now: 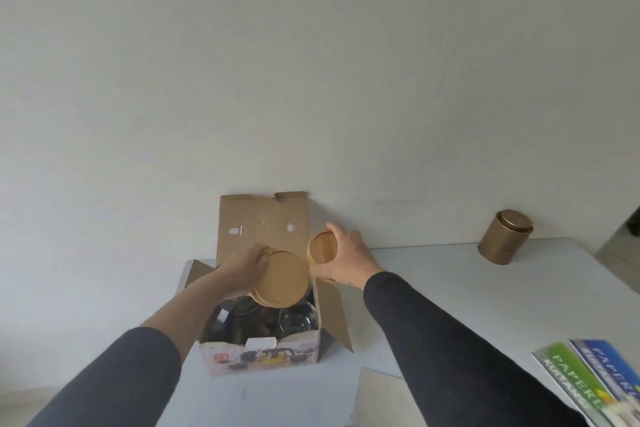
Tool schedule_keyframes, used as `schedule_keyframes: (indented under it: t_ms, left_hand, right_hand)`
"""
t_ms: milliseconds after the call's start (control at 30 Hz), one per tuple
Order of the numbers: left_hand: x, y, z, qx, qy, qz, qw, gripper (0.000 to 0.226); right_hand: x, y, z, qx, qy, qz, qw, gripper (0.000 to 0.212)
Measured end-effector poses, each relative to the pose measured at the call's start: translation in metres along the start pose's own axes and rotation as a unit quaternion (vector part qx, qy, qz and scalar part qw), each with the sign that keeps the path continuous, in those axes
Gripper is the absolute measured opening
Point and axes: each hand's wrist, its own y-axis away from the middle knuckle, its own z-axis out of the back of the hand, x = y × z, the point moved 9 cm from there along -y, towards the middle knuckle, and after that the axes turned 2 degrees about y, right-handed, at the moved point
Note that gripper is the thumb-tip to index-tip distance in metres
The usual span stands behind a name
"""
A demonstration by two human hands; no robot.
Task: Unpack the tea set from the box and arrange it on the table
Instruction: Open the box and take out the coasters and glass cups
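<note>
While the left hand (247, 267) grips a stack of wooden saucers (280, 279) above the open box (263, 333) near the table's (450, 288) back edge, the right hand (343, 258) clasps one small wooden disc (322, 248); unpacking step, next set both down on bare table.

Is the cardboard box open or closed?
Open. The cardboard box has its back flap standing up against the wall and side flaps spread out, with dark teaware and a glass piece visible inside.
</note>
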Motion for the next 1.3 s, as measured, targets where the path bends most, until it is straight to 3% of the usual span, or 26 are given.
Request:
schedule_keyframes:
  t_ms: [200,433,933,1300]
  left_hand:
    - [-0.037,-0.004,-0.028,0.002,0.144,-0.008,0.990,0.039]
    - [-0.092,-0.037,-0.071,-0.036,0.114,-0.010,0.993,0.045]
    - [-0.142,-0.167,-0.281,-0.038,0.184,0.180,0.966,0.054]
    - [-0.158,-0.219,-0.286,-0.113,0.199,0.221,0.948,0.050]
  right_hand:
    - [-0.046,0.026,0.026,-0.031,0.028,-0.048,0.998,0.099]
    - [-0.120,0.026,0.067,-0.045,0.046,-0.100,0.993,0.097]
    - [-0.370,-0.070,0.086,0.062,0.077,-0.161,0.982,0.089]
    - [-0.386,-0.154,0.082,0.040,0.124,-0.077,0.988,0.090]
